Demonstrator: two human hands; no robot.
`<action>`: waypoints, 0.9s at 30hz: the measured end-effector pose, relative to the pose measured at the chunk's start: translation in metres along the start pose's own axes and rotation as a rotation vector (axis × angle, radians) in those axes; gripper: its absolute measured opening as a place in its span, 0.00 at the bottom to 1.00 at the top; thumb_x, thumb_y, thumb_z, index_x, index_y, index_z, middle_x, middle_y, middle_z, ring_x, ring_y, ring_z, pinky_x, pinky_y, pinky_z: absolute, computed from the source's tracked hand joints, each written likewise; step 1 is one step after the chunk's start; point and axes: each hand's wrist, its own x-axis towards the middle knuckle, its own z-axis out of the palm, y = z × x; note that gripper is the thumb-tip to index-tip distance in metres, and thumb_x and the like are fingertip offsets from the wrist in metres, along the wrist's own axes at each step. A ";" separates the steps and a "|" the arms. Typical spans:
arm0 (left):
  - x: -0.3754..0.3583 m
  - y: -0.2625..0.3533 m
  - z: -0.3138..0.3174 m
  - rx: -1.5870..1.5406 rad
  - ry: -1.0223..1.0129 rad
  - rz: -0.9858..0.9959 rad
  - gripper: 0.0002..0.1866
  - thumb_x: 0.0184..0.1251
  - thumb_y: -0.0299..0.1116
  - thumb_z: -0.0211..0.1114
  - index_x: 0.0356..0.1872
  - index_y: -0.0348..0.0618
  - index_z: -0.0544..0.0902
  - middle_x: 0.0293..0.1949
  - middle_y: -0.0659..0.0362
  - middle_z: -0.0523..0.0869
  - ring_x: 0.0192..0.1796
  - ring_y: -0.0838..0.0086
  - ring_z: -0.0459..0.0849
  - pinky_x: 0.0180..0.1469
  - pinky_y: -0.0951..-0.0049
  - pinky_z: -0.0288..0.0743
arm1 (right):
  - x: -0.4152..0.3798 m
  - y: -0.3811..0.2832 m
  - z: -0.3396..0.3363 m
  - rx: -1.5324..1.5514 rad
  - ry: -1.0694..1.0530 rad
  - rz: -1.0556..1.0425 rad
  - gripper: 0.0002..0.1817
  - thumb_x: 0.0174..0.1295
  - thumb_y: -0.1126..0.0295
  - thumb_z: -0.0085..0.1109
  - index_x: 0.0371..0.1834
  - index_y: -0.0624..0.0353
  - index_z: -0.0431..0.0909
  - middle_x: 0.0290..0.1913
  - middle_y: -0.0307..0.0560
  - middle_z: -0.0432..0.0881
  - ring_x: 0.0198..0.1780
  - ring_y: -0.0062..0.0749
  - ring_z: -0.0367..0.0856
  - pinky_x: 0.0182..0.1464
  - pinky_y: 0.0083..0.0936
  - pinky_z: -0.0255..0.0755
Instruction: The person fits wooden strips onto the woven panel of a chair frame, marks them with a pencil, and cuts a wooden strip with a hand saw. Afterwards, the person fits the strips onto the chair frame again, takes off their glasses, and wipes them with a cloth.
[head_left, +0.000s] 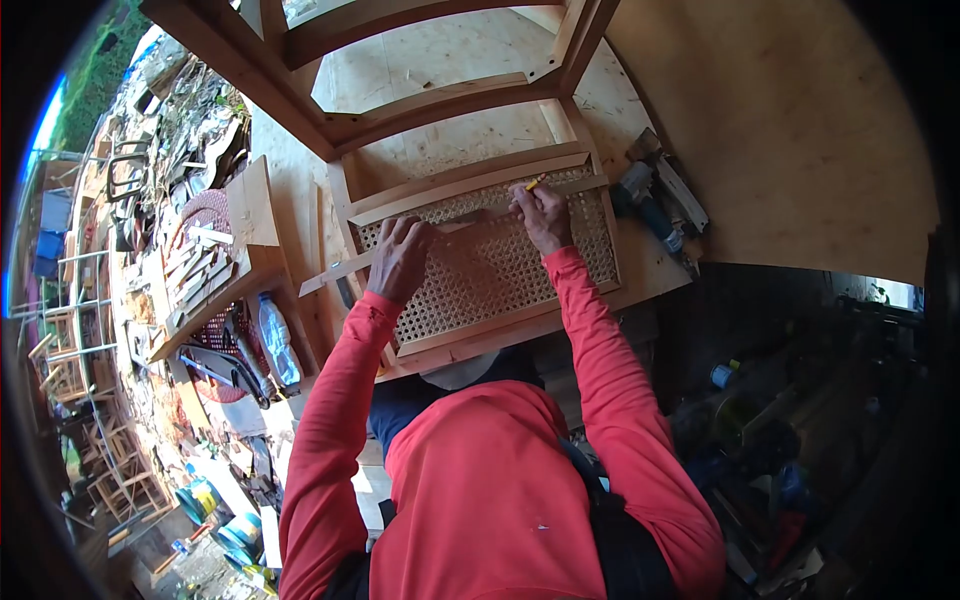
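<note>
A wooden chair frame [440, 115] lies on the workbench, with a woven cane panel [490, 285] set in its near part. Across the cane runs a thin wooden strip [340, 272], its left end jutting past the frame. My left hand [400, 262] has its fingers bent over the strip left of the middle, gripping it. Toward the strip's other end, my right hand [543, 218] pinches a yellow pencil [536, 184]. The fingertips of that hand are close to the strip; whether they touch it is hard to tell.
A cordless drill [650, 205] lies at the bench's right side, near a large plywood sheet [780, 130]. To the left, a stand bears wood offcuts [195, 262], with a plastic bottle [277, 338] below. Paint cans [240, 535] stand on the ground at lower left.
</note>
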 end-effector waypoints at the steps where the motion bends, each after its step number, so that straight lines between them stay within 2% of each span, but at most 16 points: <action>1: -0.002 -0.003 0.003 0.004 -0.005 0.006 0.11 0.66 0.22 0.65 0.48 0.46 0.86 0.52 0.53 0.84 0.57 0.50 0.80 0.63 0.52 0.78 | -0.001 -0.003 0.001 0.007 0.010 -0.004 0.14 0.83 0.63 0.61 0.51 0.65 0.89 0.42 0.40 0.91 0.38 0.20 0.88 0.40 0.21 0.81; 6: -0.006 -0.017 0.012 0.014 -0.006 0.084 0.11 0.66 0.23 0.66 0.49 0.44 0.87 0.52 0.53 0.85 0.58 0.51 0.81 0.63 0.52 0.78 | -0.001 -0.011 0.002 0.020 0.011 -0.020 0.14 0.83 0.66 0.59 0.48 0.67 0.87 0.38 0.41 0.88 0.36 0.22 0.87 0.40 0.24 0.81; 9: -0.006 -0.014 0.010 0.011 -0.002 0.077 0.13 0.62 0.23 0.67 0.49 0.42 0.88 0.52 0.55 0.86 0.60 0.53 0.83 0.63 0.50 0.79 | 0.001 -0.003 -0.002 -0.007 -0.019 -0.007 0.16 0.83 0.61 0.62 0.53 0.63 0.89 0.41 0.40 0.91 0.39 0.19 0.88 0.40 0.21 0.81; 12: -0.007 -0.018 0.011 0.011 -0.008 0.109 0.15 0.61 0.22 0.67 0.50 0.42 0.88 0.52 0.56 0.86 0.60 0.54 0.83 0.63 0.50 0.79 | -0.002 -0.012 0.001 0.009 0.008 -0.008 0.14 0.83 0.66 0.58 0.47 0.67 0.87 0.37 0.40 0.88 0.37 0.22 0.87 0.40 0.25 0.80; 15: -0.004 -0.019 0.010 0.011 -0.028 0.122 0.16 0.60 0.22 0.68 0.50 0.43 0.87 0.52 0.56 0.86 0.60 0.54 0.83 0.63 0.51 0.79 | -0.001 -0.008 0.001 0.010 0.003 -0.026 0.14 0.82 0.67 0.59 0.46 0.68 0.87 0.37 0.41 0.87 0.35 0.22 0.87 0.39 0.25 0.80; 18: -0.004 -0.019 0.009 0.012 -0.027 0.097 0.17 0.59 0.22 0.68 0.51 0.45 0.88 0.51 0.56 0.86 0.58 0.52 0.83 0.62 0.51 0.79 | 0.000 -0.018 0.001 -0.125 0.009 -0.076 0.07 0.77 0.73 0.61 0.47 0.66 0.86 0.38 0.44 0.86 0.32 0.26 0.86 0.38 0.28 0.80; 21: -0.003 -0.010 0.008 -0.028 0.011 0.045 0.19 0.58 0.21 0.68 0.51 0.48 0.88 0.51 0.55 0.85 0.56 0.51 0.82 0.61 0.52 0.79 | -0.002 -0.043 0.011 -0.240 -0.037 -0.280 0.09 0.68 0.80 0.63 0.49 0.62 0.85 0.42 0.49 0.84 0.33 0.37 0.86 0.39 0.31 0.80; 23: -0.005 -0.007 0.005 0.004 0.012 0.033 0.18 0.59 0.21 0.68 0.51 0.47 0.88 0.51 0.54 0.85 0.56 0.51 0.82 0.60 0.51 0.80 | -0.006 -0.063 0.026 -0.517 -0.133 -0.611 0.15 0.61 0.83 0.67 0.51 0.60 0.84 0.44 0.52 0.80 0.41 0.46 0.85 0.43 0.38 0.81; 25: -0.008 -0.003 0.005 0.031 0.043 0.015 0.19 0.58 0.21 0.67 0.52 0.49 0.87 0.52 0.54 0.85 0.57 0.51 0.81 0.60 0.51 0.80 | -0.010 -0.065 0.045 -0.690 -0.274 -0.646 0.17 0.58 0.82 0.74 0.49 0.59 0.83 0.44 0.52 0.76 0.46 0.51 0.83 0.47 0.44 0.80; 27: -0.011 -0.002 0.009 0.034 0.068 0.002 0.21 0.57 0.22 0.68 0.54 0.50 0.86 0.54 0.54 0.84 0.59 0.51 0.80 0.61 0.51 0.80 | -0.015 -0.055 0.055 -0.793 -0.333 -0.625 0.16 0.56 0.80 0.76 0.46 0.59 0.82 0.44 0.51 0.75 0.47 0.51 0.82 0.49 0.47 0.80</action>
